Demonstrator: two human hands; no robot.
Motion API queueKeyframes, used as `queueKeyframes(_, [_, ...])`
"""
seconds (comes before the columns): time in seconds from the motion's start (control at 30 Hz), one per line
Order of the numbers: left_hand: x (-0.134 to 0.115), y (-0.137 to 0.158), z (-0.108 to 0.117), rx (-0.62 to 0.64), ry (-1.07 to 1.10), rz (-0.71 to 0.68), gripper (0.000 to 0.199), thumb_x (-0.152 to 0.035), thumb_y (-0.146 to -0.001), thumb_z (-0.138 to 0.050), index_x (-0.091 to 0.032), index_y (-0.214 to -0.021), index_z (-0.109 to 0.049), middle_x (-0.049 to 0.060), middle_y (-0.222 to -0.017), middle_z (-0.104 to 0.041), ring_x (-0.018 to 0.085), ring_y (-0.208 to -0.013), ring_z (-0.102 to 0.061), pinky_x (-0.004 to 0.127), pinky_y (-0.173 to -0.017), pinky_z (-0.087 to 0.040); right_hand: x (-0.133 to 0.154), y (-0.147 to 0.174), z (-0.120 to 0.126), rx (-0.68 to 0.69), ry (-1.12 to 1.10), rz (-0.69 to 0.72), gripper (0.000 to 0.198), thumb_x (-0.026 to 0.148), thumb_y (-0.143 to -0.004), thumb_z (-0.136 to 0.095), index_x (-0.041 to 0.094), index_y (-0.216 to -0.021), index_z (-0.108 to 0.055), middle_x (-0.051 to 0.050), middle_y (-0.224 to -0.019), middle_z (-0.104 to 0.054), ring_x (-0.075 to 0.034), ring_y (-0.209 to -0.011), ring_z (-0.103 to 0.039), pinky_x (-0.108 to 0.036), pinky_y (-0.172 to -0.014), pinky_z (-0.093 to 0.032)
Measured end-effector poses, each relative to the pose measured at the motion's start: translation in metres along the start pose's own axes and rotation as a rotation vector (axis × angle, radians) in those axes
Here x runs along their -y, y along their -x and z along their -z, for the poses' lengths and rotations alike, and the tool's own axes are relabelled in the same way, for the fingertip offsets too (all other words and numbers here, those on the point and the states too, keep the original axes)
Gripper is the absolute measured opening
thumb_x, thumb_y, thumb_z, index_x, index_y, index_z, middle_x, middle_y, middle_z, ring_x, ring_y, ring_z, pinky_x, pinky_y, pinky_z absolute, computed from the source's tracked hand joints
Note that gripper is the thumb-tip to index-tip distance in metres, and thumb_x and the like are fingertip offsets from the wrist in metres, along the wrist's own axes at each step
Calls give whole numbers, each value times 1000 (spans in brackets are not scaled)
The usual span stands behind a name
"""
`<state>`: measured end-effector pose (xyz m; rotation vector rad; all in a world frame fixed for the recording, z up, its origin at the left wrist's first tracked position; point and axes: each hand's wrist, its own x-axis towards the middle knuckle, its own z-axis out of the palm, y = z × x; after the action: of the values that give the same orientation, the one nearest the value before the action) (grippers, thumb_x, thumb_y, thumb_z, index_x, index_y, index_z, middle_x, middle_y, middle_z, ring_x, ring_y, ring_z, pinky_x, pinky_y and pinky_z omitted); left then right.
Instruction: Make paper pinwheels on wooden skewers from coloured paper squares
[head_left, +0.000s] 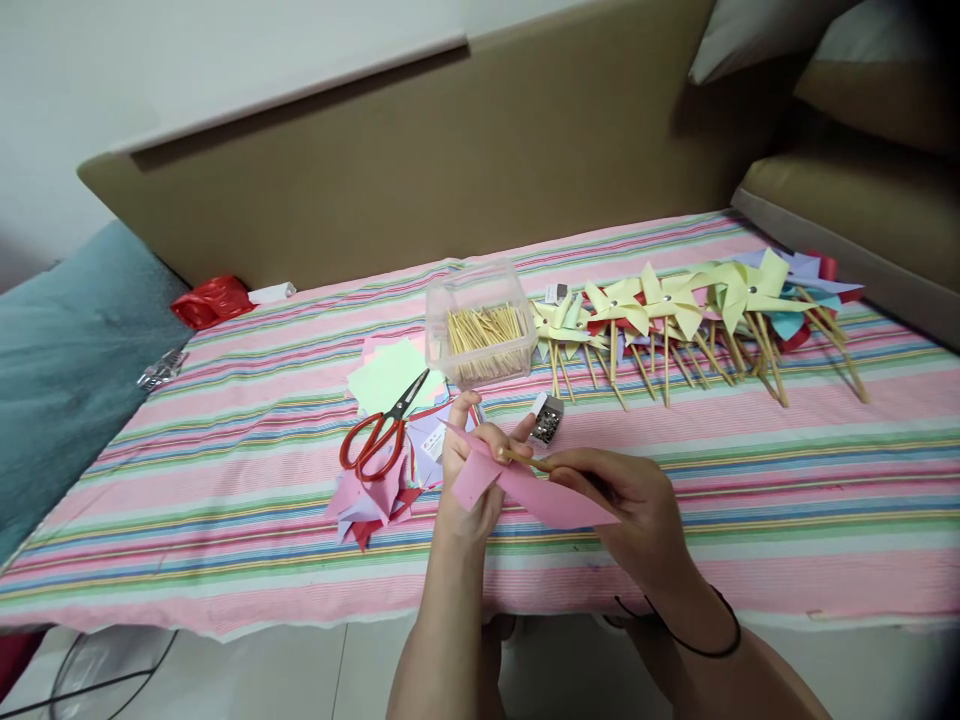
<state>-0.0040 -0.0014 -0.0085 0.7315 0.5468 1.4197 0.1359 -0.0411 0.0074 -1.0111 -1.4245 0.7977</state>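
My left hand point(474, 470) grips a pink paper pinwheel point(544, 498) near its middle, some fingers raised behind it. A short wooden stick point(526, 460) runs from the pinwheel's centre to my right hand point(630, 505), which pinches its other end. Whether a pin joins stick and paper is hidden by the fingers. Just beyond my hands lies a small open box of metal pushpins point(547, 420). Red-handled scissors point(382, 430) rest left of my left hand, over paper sheets. Below them is a pile of cut pink, purple and red paper pieces point(371, 500).
A clear plastic box point(480, 365) of wooden sticks stands behind my hands. Several finished pinwheels point(675, 300) lie in a row at the right. Light green sheets point(394, 372) are at the left, with a red plastic bag point(214, 302) farther back. A striped cloth point(247, 480) covers the surface.
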Motion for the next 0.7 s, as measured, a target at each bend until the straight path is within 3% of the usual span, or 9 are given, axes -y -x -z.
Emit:
queueKeyframes(0.3, [-2,-1,-3,10,5,0,49,-23,-63,-82,-29,-102,-53,-14,-54,-54,3,-47,-56,34,-100,-44,0,2,0,19,-28,32,18,11,-81,-59,21,-87,-72,0,-81,-75,-14,-71,-69,-20,-62,-51])
queueKeyframes(0.7, [-5,0,-7,1,-1,3,48,-30,-61,-82,-28,-100,-54,-14,-49,-54,6,-51,-60,40,-103,-42,1,3,1,-33,26,22,14,12,-81,-63,23,-83,-72,4,-76,-74,-9,-63,-65,-16,-57,-49])
